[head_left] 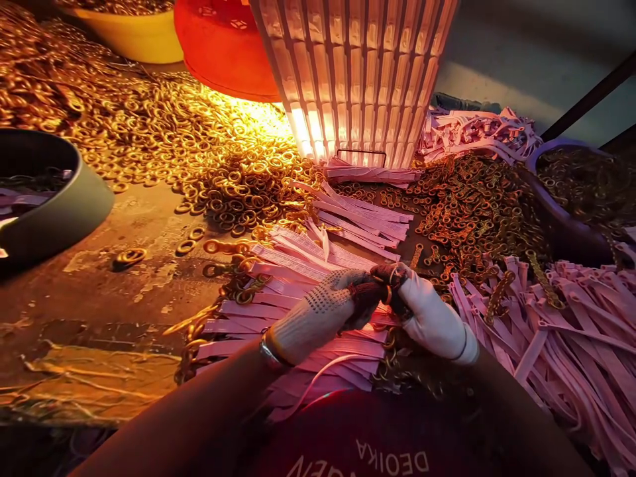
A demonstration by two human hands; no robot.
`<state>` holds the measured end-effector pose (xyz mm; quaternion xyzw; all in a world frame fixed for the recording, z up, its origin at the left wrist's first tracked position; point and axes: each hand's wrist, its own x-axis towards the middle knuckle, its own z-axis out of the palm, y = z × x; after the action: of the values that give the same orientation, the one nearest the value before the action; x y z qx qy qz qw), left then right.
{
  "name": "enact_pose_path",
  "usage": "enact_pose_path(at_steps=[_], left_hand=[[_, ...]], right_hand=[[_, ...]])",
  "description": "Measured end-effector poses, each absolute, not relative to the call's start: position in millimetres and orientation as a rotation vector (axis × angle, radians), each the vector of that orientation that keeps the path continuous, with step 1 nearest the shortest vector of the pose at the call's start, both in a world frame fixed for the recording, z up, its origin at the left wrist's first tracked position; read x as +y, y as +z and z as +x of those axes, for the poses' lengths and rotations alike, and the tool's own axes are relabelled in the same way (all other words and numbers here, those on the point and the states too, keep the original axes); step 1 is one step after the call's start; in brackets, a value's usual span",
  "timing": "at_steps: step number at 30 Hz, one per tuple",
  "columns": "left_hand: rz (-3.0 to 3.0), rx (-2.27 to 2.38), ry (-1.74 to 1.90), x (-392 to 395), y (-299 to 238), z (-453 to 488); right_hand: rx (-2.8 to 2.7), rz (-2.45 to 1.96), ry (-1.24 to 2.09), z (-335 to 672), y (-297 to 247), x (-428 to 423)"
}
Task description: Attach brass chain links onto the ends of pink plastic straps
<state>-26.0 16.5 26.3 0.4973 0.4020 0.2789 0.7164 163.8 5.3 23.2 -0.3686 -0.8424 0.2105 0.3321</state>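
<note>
My left hand (330, 301), in a dotted knit glove, and my right hand (430, 311), in a white glove, meet over the pink straps. Both are closed, their dark fingertips pinched together. Part of a small gold-coloured metal ring (388, 295) shows between them at the right fingers; whatever the left fingers grip is hidden. Beneath the hands lies a row of flat pink straps (293, 281), with metal rings and links (243, 291) at their left ends. More pink straps (571, 331) are piled to the right of my right hand.
Loose gold rings (248, 185) heap across the back left, near an orange-red lamp shade (223, 50). A ribbed panel (358, 79) stands behind the straps. Metal links (467, 205) lie right, beside a purple-rimmed basin (541, 179). A dark round container (64, 212) sits left, a yellow tub (134, 36) behind.
</note>
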Motion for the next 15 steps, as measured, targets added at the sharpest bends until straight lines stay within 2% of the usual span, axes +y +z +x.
enact_pose_path(at_steps=[3, 7, 10, 15], left_hand=[[1.11, 0.962, 0.624, 14, 29, -23], [1.269, 1.018, 0.629, 9, 33, -23], [1.385, 1.027, 0.591, 8, 33, -23], [0.959, 0.917, 0.605, 10, 35, -13]], right_hand=[[-2.189, -1.137, 0.448, 165, 17, -1], [-2.382, -1.467, 0.064, 171, 18, -9], [-2.447, -1.499, -0.098, 170, 22, -13], [-2.287, -1.466, -0.273, 161, 13, -20]])
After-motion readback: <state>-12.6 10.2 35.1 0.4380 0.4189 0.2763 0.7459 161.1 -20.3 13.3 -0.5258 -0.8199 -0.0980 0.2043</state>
